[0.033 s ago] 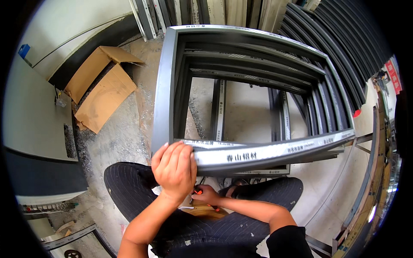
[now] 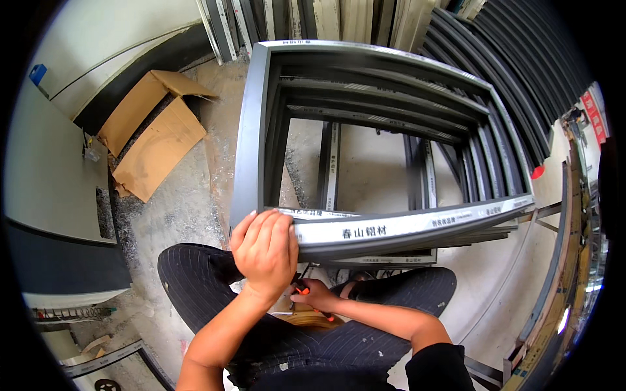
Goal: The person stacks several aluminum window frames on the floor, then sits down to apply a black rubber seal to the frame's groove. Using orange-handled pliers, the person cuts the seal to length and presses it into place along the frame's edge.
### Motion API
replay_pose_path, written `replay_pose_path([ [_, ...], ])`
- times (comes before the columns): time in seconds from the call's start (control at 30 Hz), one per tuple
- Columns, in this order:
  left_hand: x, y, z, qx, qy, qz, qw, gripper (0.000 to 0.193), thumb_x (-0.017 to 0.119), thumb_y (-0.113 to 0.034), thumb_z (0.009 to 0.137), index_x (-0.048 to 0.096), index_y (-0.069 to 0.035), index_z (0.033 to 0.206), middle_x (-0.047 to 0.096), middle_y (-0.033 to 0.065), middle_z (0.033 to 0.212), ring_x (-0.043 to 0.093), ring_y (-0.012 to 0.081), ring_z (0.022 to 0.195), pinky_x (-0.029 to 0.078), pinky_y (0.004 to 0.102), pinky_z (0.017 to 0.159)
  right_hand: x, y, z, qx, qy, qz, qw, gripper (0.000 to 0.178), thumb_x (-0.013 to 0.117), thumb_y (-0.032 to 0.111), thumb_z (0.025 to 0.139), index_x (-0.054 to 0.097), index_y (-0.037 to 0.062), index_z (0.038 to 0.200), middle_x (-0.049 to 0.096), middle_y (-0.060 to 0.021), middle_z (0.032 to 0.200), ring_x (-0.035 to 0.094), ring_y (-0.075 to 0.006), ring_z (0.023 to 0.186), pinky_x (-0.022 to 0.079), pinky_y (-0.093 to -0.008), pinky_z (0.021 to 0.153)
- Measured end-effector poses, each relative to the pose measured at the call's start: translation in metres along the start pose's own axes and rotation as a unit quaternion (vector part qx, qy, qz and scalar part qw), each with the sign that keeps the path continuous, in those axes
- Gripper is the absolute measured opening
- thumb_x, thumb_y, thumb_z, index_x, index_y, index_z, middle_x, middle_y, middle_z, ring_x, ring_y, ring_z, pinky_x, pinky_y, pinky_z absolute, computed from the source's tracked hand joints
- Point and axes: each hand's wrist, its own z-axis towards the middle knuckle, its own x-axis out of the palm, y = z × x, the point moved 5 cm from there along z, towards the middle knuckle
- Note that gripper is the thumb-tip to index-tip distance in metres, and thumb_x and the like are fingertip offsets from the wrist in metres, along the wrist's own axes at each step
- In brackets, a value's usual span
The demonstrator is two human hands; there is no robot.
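A stack of grey rectangular metal frames [image 2: 246,137] with printed white film on their sides stands in front of me. My left hand [image 2: 266,254] is closed over the near left corner of the top frame, fingers wrapped across its edge. Below that edge, between my knees, my right hand [image 2: 319,296] is closed around a black-and-orange hand tool [image 2: 301,290]. The near side of the frame partly covers the tool's upper end, and its exact kind does not show.
An opened cardboard box [image 2: 160,146] lies on the dusty floor at the left, beside a grey cabinet [image 2: 62,176]. Long dark profiles [image 2: 521,72] are stacked at the far right. More profiles [image 2: 306,19] stand along the back. A tan round seat [image 2: 310,319] shows beneath me.
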Motion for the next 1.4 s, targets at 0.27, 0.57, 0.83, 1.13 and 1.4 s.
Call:
replay_pose_path([
  [0.27, -0.022, -0.01, -0.014, 0.016, 0.014, -0.041, 0.999, 0.013, 0.06, -0.007, 0.086, 0.062, -0.004, 0.098, 0.067, 0.0099, 0.094, 0.063, 0.0256, 0.095, 0.04, 0.04, 0.098, -0.038, 0.199, -0.108, -0.034, -0.055, 0.218, 0.974, 0.023, 0.071, 0.006, 0.081, 0.058, 0.0046, 0.1, 0.06, -0.0029, 0.091, 0.059, -0.01, 0.076, 0.049, -0.023, 0.063],
  [0.57, -0.079, -0.046, -0.058, 0.011, 0.097, -0.309, 0.946, 0.028, 0.058, -0.004, 0.089, 0.059, 0.001, 0.116, 0.063, 0.0175, 0.115, 0.058, 0.0336, 0.113, 0.043, 0.0405, 0.097, -0.031, 0.283, -0.138, -0.048, -0.069, 0.222, 0.971, 0.026, 0.07, 0.003, 0.075, 0.056, 0.0019, 0.097, 0.062, -0.0095, 0.087, 0.06, -0.0185, 0.079, 0.049, -0.0308, 0.076],
  [0.83, -0.099, 0.003, -0.059, -0.108, 0.158, -0.373, 0.908, 0.011, 0.064, -0.011, 0.089, 0.062, -0.001, 0.092, 0.057, 0.0112, 0.078, 0.057, 0.0274, 0.072, 0.045, 0.0354, 0.066, -0.029, 0.288, -0.133, 0.066, -0.003, -0.048, 0.997, 0.044, 0.072, 0.018, 0.082, 0.059, 0.0063, 0.122, 0.061, 0.0002, 0.09, 0.058, -0.0093, 0.078, 0.048, -0.026, 0.071],
  [1.13, -0.088, 0.034, -0.131, -0.144, 0.374, -0.424, 0.812, 0.022, 0.061, -0.021, 0.093, 0.066, 0.0, 0.099, 0.066, 0.0096, 0.089, 0.064, 0.0211, 0.085, 0.05, 0.0339, 0.076, -0.082, 0.322, -0.188, -0.2, -0.419, -0.61, 0.642, 0.031, 0.069, 0.0, 0.064, 0.059, 0.0016, 0.093, 0.062, -0.0149, 0.087, 0.06, -0.0372, 0.081, 0.047, -0.0432, 0.074],
  [1.4, -0.061, -0.058, -0.091, -0.149, 0.445, -0.659, 0.588, 0.04, 0.042, -0.031, 0.104, 0.052, 0.0, 0.127, 0.063, 0.0129, 0.113, 0.059, 0.0211, 0.109, 0.044, 0.0331, 0.096, -0.028, 0.337, -0.153, -0.473, -0.265, -0.632, 0.554, 0.018, 0.065, 0.009, 0.075, 0.06, 0.0073, 0.093, 0.067, -0.0077, 0.097, 0.063, -0.0216, 0.079, 0.048, -0.0347, 0.069],
])
